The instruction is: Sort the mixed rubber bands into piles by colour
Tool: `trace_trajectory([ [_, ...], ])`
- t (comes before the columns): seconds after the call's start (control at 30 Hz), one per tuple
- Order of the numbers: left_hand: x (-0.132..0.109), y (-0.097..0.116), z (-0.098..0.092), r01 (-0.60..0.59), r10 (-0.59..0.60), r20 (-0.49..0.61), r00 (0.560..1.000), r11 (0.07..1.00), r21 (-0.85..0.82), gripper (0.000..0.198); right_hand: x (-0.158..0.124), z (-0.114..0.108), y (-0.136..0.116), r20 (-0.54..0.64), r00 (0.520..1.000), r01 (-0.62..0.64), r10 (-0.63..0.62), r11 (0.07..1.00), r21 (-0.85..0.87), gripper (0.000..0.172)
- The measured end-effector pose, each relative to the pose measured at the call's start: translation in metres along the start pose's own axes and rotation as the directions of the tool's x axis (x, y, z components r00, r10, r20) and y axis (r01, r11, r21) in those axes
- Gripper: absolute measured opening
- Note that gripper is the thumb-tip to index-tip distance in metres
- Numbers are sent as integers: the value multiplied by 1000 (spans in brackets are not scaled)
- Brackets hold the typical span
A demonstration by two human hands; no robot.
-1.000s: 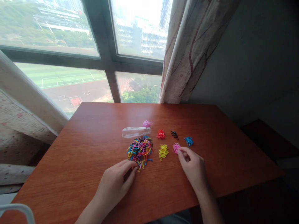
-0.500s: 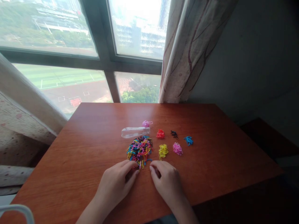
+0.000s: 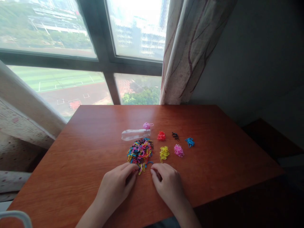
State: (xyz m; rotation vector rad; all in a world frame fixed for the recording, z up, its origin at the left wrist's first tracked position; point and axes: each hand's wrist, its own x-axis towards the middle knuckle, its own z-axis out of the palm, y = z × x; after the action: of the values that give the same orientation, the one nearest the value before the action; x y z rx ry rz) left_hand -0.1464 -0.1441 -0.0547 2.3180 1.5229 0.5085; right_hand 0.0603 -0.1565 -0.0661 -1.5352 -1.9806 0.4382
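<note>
My left hand rests on the table with thumb and forefinger pinched at the near edge of the mixed heap of small coloured rubber bands. A bit of reddish rubber band shows at its fingertips. Across a small gap, my right hand is also closed, thumb against forefinger; whatever is between those fingertips is too small to make out. Several loose bands, yellow and pink among them, lie between the hands, and a blue band is just beyond the right fingertips.
Sorted piles lie right of the heap: red bands, black bands, blue bands, yellow bands and pink bands. Behind the heap, a clear bottle lies sideways beside a pink lid. A window and curtains stand beyond the table.
My left fingertips have drawn slightly away from the loose bands, which have shifted a little. The right hand stays nearly in place. The whole view has slid slightly left.
</note>
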Motion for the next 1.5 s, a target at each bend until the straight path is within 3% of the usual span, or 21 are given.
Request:
trace_trajectory([
  [0.63, -1, -3, 2, 33, -40, -102, 994, 997, -63, 14, 0, 0, 2, 5, 1000, 5, -5, 1000, 16, 15],
  [0.93, -3, 6, -1, -12, 11, 17, 1000, 999, 32, 13, 0, -1, 0, 18, 1000, -5, 4, 1000, 5, 15],
  [1.1, -2, 4, 3, -15, 15, 7, 1000, 998, 66, 15, -1, -1, 0, 25, 1000, -5, 5, 1000, 8, 14],
  [1.3, -2, 2, 2, -26, 25, -48, 999, 1000, -14, 17, -1, 1, 1, 19, 1000, -14, 13, 999, 30, 15],
  [1.5, 1, 3, -5, 1, -14, -60, 998, 977, -213, 14, 0, 1, 2, 17, 1000, -8, 7, 1000, 23, 14],
])
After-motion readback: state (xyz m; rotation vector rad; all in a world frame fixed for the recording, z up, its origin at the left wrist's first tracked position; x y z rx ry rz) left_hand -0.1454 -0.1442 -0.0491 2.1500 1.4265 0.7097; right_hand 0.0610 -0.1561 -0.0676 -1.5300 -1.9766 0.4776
